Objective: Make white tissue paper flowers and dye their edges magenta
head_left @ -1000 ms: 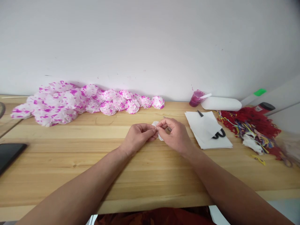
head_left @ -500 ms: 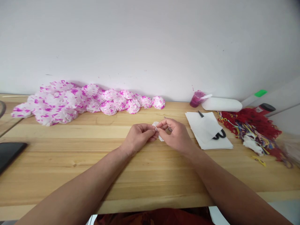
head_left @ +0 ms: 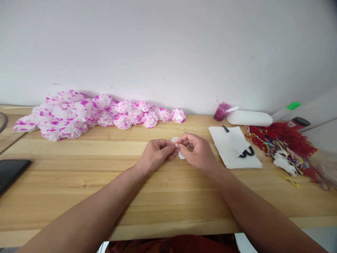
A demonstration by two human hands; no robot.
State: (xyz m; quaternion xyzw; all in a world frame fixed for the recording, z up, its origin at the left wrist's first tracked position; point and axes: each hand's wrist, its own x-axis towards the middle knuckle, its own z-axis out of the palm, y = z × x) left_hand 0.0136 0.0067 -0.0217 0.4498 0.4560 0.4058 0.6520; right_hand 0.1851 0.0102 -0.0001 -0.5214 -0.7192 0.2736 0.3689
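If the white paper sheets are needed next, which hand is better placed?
Probably the right hand: it is nearer the white paper sheets, while the left hand would have to reach past it. Both hands pinch a small white piece, though.

Wht paper pc [head_left: 181, 155] part-hidden by fingers [head_left: 166, 151], blk device [head_left: 13, 174] cut @ L edge

White piece [head_left: 181, 155], magenta-flecked pompoms [head_left: 79, 114]; red yarn [head_left: 298, 140]

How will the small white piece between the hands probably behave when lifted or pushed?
The small white piece is probably light, since it looks thin. It seems floppy rather than stiff, as it bunches where the left hand and right hand pinch it. Rough pushing might crease or tear it, given its thin-looking edge.
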